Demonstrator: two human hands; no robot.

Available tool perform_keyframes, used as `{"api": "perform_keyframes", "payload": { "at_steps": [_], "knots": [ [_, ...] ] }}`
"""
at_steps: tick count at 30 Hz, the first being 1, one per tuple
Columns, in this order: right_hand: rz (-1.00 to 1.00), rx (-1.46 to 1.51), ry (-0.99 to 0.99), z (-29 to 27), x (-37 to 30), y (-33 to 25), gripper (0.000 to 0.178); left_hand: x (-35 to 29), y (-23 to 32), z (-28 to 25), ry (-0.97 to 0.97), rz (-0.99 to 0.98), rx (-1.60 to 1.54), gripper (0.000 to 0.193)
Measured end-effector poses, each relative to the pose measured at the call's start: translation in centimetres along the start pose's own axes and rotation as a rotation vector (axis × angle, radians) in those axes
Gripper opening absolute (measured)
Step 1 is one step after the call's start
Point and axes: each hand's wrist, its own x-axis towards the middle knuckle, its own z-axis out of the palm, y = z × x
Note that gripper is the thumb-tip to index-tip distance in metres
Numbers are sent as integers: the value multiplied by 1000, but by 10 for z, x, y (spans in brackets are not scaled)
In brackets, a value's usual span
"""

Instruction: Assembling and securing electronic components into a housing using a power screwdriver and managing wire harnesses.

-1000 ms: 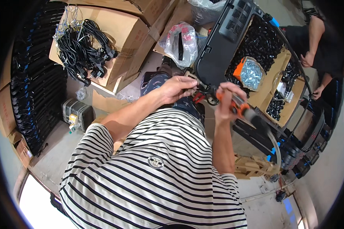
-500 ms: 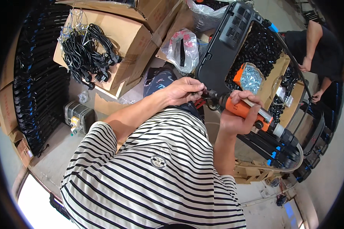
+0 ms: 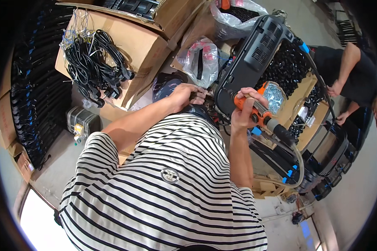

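Grey floor (image 3: 56, 171) spreads around me, and a pale wall (image 3: 354, 190) curves up on my right! White light (image 3: 40, 221) glares low on my left.

Orange tool (image 3: 262, 118), black cables (image 3: 97, 62), striped shirt (image 3: 159, 205) (black on white)

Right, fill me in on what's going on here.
The person's right hand grips an orange power tool with a hose at its back, beside the near end of a black vented panel. The left hand is close by, fingers bent; whether it holds something small is unclear. Silvery screws sit beyond the tool, and another person stands at the right.
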Motion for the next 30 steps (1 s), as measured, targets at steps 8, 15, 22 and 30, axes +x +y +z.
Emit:
{"api": "perform_keyframes", "payload": {
  "at_steps": [8,15,22,30],
  "knots": [
    [31,-110,-184,9,-3,9,19,-3,16,-6,-144,51,237,30],
    [34,-137,-201,13,-5,13,18,-16,39,-4,-8,64,474,27],
    [16,-90,-228,9,-6,21,15,-13,28,-15,-47,192,277,23],
    [16,-120,-202,15,-7,15,14,-12,33,-2,-116,116,187,17]
  ]
}}
